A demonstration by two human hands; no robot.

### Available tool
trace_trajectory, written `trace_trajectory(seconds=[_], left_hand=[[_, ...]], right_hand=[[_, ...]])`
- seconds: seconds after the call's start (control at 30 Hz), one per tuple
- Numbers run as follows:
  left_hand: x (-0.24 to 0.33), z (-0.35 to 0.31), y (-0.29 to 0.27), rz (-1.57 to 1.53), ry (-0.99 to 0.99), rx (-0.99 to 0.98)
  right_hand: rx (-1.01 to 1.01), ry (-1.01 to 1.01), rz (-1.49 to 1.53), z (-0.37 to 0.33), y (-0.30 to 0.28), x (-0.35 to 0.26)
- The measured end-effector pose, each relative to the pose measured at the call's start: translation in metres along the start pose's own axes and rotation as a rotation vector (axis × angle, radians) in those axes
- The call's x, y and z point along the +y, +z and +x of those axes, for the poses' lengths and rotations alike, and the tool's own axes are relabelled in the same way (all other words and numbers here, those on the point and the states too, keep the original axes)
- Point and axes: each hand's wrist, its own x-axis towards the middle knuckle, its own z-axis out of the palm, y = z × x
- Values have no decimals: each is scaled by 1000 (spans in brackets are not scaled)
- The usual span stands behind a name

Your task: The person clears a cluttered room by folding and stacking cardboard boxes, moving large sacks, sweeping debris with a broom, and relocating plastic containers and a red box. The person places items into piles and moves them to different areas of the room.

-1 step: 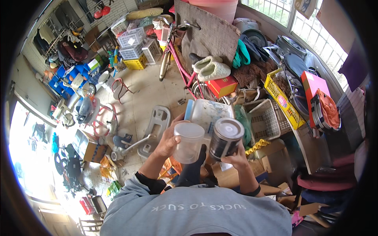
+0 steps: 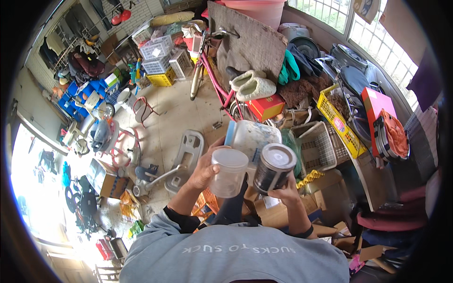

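Observation:
My left hand is closed around a clear, empty-looking plastic jar, held upright with a pale lid on top. To its right, my right hand grips a dark can with a greyish lid, tilted slightly. Just beyond both containers is a whitish, stained plastic box with a light-blue edge. Some fingers of my left hand pass behind the jar near that blue edge; I cannot tell whether they touch it. Most of the right hand's fingers are hidden behind the can.
A pink bicycle stands ahead, with pale slippers and a red box on it. Right of my hands are a beige crate and opened cardboard boxes. A grey plastic piece lies on the floor at left.
The jar and the can sit very slightly farther right and lower in the picture, both still held. Otherwise the scene looks the same.

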Motion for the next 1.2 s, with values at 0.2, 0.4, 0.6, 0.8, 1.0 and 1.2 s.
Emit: trace_trajectory(seconds=[0.2, 0.4, 0.6, 0.8, 1.0, 1.2], left_hand=[[-56, 145, -32, -123, -14, -149], [-61, 305, -83, -192, 85, -282], [-29, 387, -100, -221, 257, -389], [3, 448, -103, -82, 409, -409], [53, 507, -84, -33, 423, -512], [76, 557, -40, 6, 663, -735]], right_hand=[[125, -37, -216, 102, -61, -12], [212, -205, -407, 230, -67, -44], [207, -384, -515, 295, -59, -70], [230, -480, -782, 336, -96, -92], [238, -537, -828, 365, -134, -133], [386, -574, -765, 361, -152, -147]])
